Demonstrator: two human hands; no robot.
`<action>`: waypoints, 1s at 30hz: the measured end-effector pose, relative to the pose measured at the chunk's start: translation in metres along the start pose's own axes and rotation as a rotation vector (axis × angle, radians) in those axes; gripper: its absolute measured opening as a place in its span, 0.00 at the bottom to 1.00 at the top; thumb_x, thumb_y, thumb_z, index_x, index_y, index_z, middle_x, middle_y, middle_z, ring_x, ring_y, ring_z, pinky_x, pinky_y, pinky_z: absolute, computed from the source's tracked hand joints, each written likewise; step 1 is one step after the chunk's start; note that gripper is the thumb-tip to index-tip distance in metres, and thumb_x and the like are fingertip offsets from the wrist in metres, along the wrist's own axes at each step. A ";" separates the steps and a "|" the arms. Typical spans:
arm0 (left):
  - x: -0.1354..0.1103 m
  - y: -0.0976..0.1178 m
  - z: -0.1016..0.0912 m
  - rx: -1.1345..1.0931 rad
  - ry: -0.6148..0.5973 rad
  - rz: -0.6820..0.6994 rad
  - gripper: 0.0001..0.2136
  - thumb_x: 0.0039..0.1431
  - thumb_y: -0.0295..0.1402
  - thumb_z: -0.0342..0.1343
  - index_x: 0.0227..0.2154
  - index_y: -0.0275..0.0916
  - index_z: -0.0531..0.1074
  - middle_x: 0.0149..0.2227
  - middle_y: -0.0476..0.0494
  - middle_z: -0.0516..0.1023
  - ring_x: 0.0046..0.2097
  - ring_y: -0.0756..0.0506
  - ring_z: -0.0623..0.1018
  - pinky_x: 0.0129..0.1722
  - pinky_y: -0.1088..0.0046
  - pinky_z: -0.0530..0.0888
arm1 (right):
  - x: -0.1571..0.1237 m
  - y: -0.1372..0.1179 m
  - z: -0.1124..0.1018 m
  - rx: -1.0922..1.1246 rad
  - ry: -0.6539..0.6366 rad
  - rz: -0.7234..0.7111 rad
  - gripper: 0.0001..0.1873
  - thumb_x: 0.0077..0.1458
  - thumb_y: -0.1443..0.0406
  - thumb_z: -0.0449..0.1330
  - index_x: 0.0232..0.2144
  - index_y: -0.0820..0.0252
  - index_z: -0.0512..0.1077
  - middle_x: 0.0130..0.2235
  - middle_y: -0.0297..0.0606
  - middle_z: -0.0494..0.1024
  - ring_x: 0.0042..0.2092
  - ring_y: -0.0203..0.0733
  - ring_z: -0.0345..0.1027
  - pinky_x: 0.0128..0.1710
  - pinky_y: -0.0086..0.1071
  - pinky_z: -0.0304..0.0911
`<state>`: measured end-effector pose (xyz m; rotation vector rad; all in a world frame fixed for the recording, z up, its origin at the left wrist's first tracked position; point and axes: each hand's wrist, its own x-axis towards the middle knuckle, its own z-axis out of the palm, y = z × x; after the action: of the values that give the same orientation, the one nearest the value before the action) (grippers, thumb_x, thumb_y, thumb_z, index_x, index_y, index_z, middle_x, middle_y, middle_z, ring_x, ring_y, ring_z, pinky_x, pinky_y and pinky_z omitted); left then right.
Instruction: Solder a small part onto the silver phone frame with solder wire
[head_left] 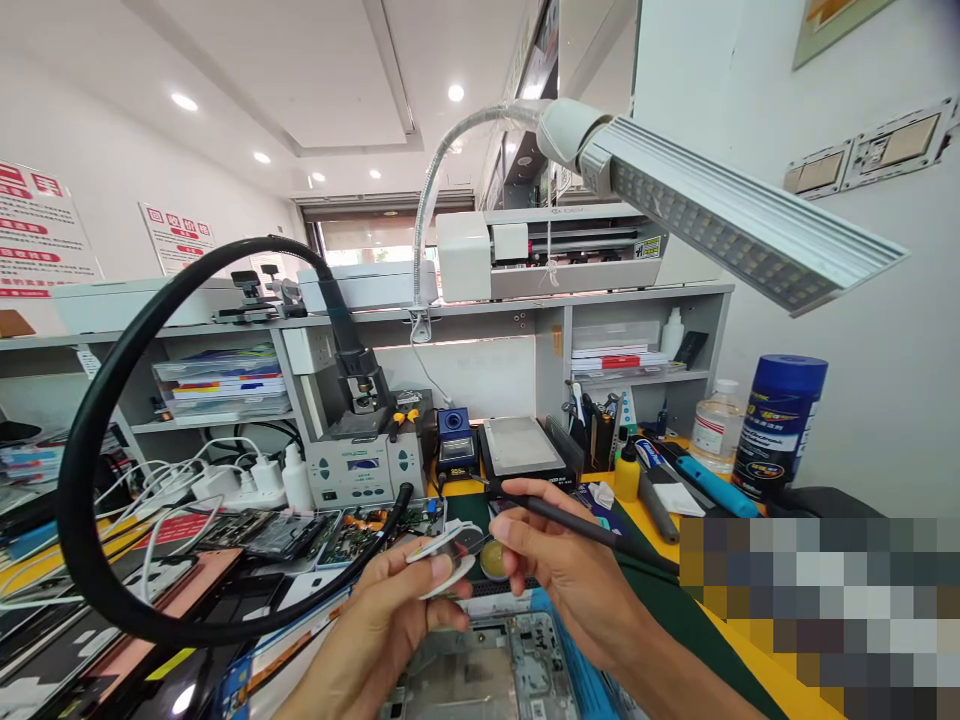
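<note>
My left hand (390, 610) is closed on a small white round spool (444, 560), pinched between thumb and fingers above the bench. My right hand (559, 565) grips a thin black pen-like tool (577, 525) that slants across toward the right, its tip pointing left near the spool. Just below both hands lies an opened phone (510, 660) with its circuit board showing, set on a blue mat. A small round tin of yellowish paste (495, 560) sits between the hands.
A thick black hose (97, 440) loops from a grey hot-air station (364, 465) across the left. Phone parts (285, 535) and white cables (187, 480) crowd the left bench. An LED lamp (720, 220) hangs overhead. A blue canister (776, 425), bottles and tools stand at right.
</note>
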<state>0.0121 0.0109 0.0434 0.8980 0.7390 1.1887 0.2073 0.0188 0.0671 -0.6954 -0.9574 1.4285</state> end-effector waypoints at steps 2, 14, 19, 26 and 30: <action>0.000 0.001 -0.001 0.031 0.022 0.013 0.17 0.47 0.40 0.82 0.35 0.32 0.89 0.32 0.39 0.84 0.35 0.44 0.78 0.34 0.69 0.80 | -0.001 0.001 0.001 -0.003 -0.003 0.001 0.29 0.42 0.61 0.86 0.44 0.60 0.80 0.27 0.30 0.83 0.26 0.37 0.73 0.22 0.29 0.69; -0.008 0.035 -0.034 0.481 0.161 0.186 0.17 0.45 0.42 0.81 0.37 0.39 0.91 0.36 0.43 0.87 0.40 0.42 0.79 0.42 0.73 0.75 | 0.008 -0.023 -0.031 -0.056 0.056 -0.022 0.29 0.50 0.49 0.82 0.48 0.60 0.84 0.27 0.35 0.86 0.23 0.36 0.76 0.18 0.24 0.66; -0.013 0.034 -0.043 0.592 0.086 0.194 0.20 0.44 0.45 0.81 0.40 0.43 0.91 0.38 0.43 0.89 0.43 0.38 0.82 0.47 0.70 0.78 | 0.005 -0.033 -0.054 -0.152 0.008 0.143 0.23 0.55 0.50 0.79 0.40 0.64 0.88 0.16 0.33 0.78 0.14 0.34 0.68 0.14 0.24 0.63; -0.011 0.030 -0.066 0.682 0.045 0.130 0.14 0.56 0.42 0.76 0.42 0.43 0.87 0.45 0.42 0.91 0.48 0.36 0.86 0.49 0.69 0.81 | -0.001 -0.028 -0.065 -0.171 0.006 0.291 0.18 0.41 0.60 0.85 0.25 0.60 0.80 0.15 0.24 0.69 0.15 0.29 0.61 0.13 0.21 0.59; -0.014 0.030 -0.070 0.748 0.008 0.109 0.14 0.60 0.43 0.72 0.44 0.41 0.84 0.45 0.41 0.89 0.46 0.36 0.86 0.47 0.67 0.82 | -0.002 -0.016 -0.060 -0.177 0.005 0.325 0.18 0.46 0.59 0.84 0.30 0.61 0.81 0.20 0.24 0.71 0.18 0.30 0.65 0.15 0.22 0.63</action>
<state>-0.0645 0.0142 0.0377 1.5624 1.1849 1.0098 0.2672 0.0244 0.0524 -1.0218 -1.0075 1.6349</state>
